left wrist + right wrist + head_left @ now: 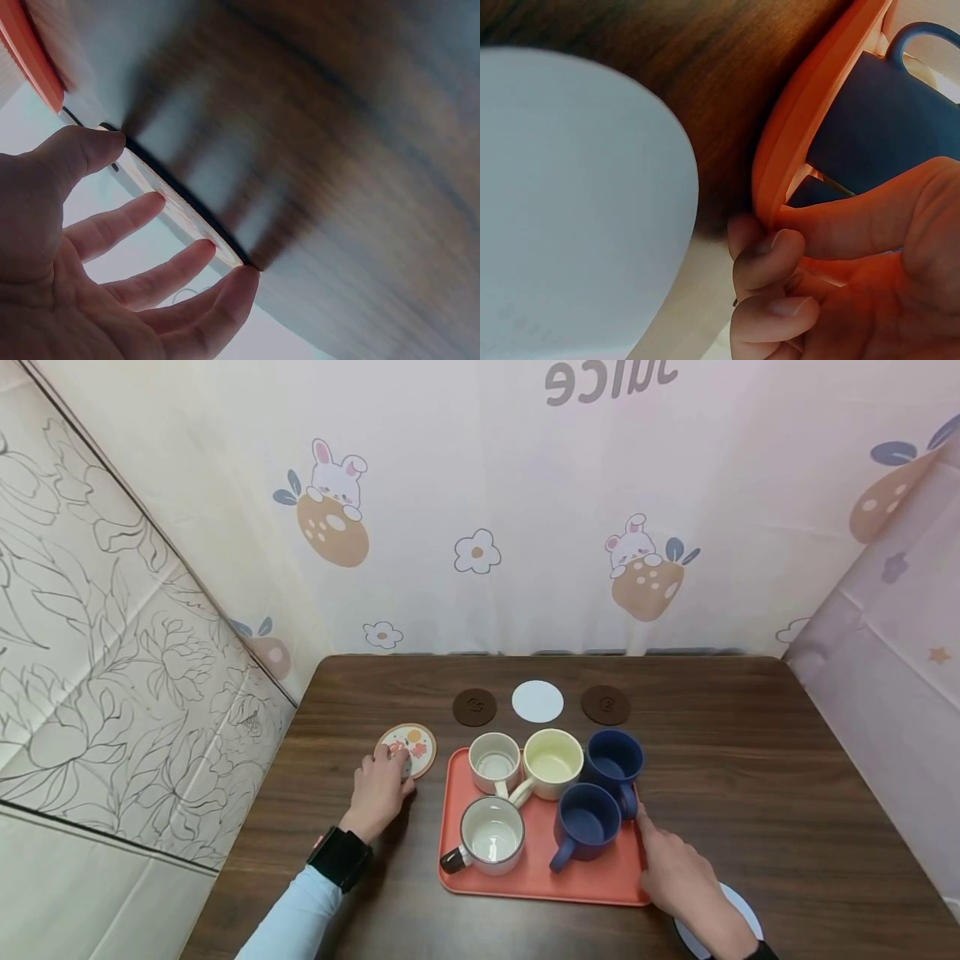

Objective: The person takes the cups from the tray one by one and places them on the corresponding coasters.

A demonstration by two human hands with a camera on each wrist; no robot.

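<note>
My left hand (pixel 377 795) is over a round coaster (pixel 422 742) printed with flowers, left of the tray. In the left wrist view, its thumb and outermost finger hold opposite sides of the coaster's edge (pixel 191 196), while the middle fingertips touch its top. My right hand (pixel 678 868) pinches the right rim of a coral-red tray (pixel 540 883), thumb inside and fingers curled outside. On the tray stand a white mug (pixel 495 762), a pale yellow mug (pixel 553 758), two navy mugs (pixel 615 752) and a cream mug (pixel 492 839) with a dark rim and black-tipped handle.
Behind the tray lie two dark brown coasters (pixel 475 707) and, between them, a white one (pixel 537 701). A white disc (pixel 738 910) lies partly beneath my right forearm. Curtains with printed bunnies (pixel 480 485) hang behind the wooden table (pixel 750 760).
</note>
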